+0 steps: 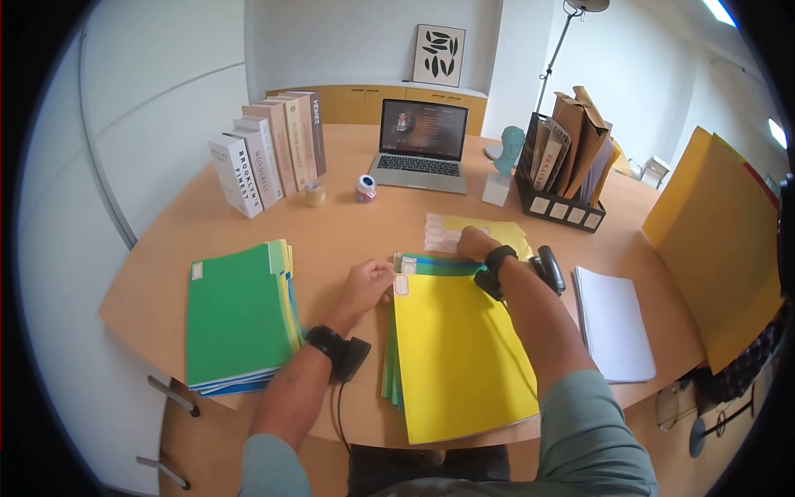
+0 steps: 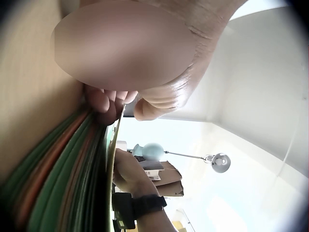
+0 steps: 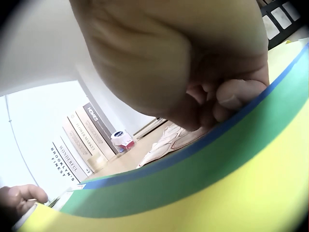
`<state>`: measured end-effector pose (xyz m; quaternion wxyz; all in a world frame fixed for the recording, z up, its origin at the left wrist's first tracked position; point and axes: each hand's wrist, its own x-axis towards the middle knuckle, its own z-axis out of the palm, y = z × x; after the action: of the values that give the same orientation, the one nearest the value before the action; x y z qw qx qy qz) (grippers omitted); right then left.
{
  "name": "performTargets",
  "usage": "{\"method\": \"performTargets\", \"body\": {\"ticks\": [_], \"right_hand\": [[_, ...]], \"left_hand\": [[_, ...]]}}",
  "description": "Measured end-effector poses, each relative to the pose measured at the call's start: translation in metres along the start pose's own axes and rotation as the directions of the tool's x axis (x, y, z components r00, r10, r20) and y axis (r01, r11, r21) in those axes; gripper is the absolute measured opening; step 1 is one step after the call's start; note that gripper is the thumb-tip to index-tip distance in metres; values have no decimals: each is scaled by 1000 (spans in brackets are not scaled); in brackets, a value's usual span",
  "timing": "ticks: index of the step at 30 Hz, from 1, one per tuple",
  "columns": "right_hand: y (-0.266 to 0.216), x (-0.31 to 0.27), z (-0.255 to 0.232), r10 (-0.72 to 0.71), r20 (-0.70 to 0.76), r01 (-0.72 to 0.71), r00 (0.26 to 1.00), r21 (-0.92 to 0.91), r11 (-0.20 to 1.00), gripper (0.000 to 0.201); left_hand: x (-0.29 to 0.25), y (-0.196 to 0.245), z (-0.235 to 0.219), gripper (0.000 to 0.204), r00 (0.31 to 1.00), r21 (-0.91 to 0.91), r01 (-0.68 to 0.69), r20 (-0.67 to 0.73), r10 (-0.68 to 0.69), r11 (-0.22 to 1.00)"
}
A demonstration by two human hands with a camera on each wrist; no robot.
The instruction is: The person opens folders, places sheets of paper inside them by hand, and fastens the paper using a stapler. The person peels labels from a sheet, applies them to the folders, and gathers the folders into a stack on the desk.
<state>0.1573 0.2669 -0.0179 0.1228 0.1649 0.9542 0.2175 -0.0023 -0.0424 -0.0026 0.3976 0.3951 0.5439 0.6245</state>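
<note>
A yellow folder (image 1: 464, 356) with a red-outlined label near its top left corner lies on a stack of green and blue folders. My left hand (image 1: 364, 290) is at that corner, its thumb and fingers on either side of the folder's edge (image 2: 115, 140). Just beyond the stack, my right hand (image 1: 476, 243) is over a sheet of labels (image 1: 439, 235) that lies beside a yellow sheet (image 1: 509, 234). The right fingers (image 3: 236, 96) are curled, and the label sheet rises toward them; the fingertips' contact is partly hidden.
Left is another folder stack (image 1: 236, 315), green on top. White papers (image 1: 613, 323) lie at right. Behind stand books (image 1: 273, 153), a small jar (image 1: 315, 195), a round blue-and-white item (image 1: 365, 189), a laptop (image 1: 421, 149), a teal bust (image 1: 509, 153) and a black file holder (image 1: 563, 211).
</note>
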Motion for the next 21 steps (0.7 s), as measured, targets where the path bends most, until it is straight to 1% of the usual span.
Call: {"method": "performTargets", "body": {"ticks": [1, 2, 3, 6, 7, 8, 10, 12, 14, 15, 17, 18, 21], "right_hand": [[-6, -5, -9, 170, -60, -154, 984, 210, 965, 30], [-13, -9, -11, 344, -84, -280, 935, 417, 865, 28], [-18, -12, -16, 506, -70, -366, 860, 605, 707, 26], [-26, -19, -25, 532, -94, -340, 841, 673, 657, 25], [-20, -15, -16, 472, -77, -326, 878, 626, 708, 28], [-8, -4, 4, 412, -56, -307, 909, 577, 756, 32], [-5, -2, 0, 407, -73, -287, 910, 597, 749, 34], [-28, -32, -47, 525, -128, -276, 841, 733, 621, 30], [-47, -54, -96, 361, -243, -38, 900, 782, 622, 30], [-58, -65, -115, 275, -302, 81, 913, 795, 602, 30], [-81, -81, -143, 162, -442, 289, 882, 780, 555, 34], [-92, -84, -152, 102, -513, 396, 852, 760, 515, 36], [-105, -79, -158, 37, -438, 313, 898, 696, 646, 42]], "left_hand": [[-1, 4, 2, 30, 1000, 29, -2, 14, 1, 1000], [-3, 7, 3, 30, 1000, 58, -5, 26, 3, 998], [-4, 9, 4, 30, 999, 87, -9, 37, 6, 996], [1, -6, 6, 27, 994, 76, -102, 54, 98, 992], [1, -6, 7, 26, 993, 67, -110, 42, 107, 992], [1, -6, 8, 26, 993, 58, -118, 31, 117, 991], [2, -5, 8, 25, 992, 35, -124, 3, 124, 992], [2, -6, 8, 23, 994, 11, -106, -22, 106, 994], [12, -18, 7, 24, 984, -21, -163, -78, 161, 986], [13, -24, 8, 24, 977, -36, -187, -108, 183, 982], [5, -8, 18, 24, 980, -152, -164, -137, 143, 975], [2, -1, 23, 24, 979, -207, -153, -161, 121, 966], [0, 2, 23, 24, 988, -174, -124, -109, 106, 977]]}}
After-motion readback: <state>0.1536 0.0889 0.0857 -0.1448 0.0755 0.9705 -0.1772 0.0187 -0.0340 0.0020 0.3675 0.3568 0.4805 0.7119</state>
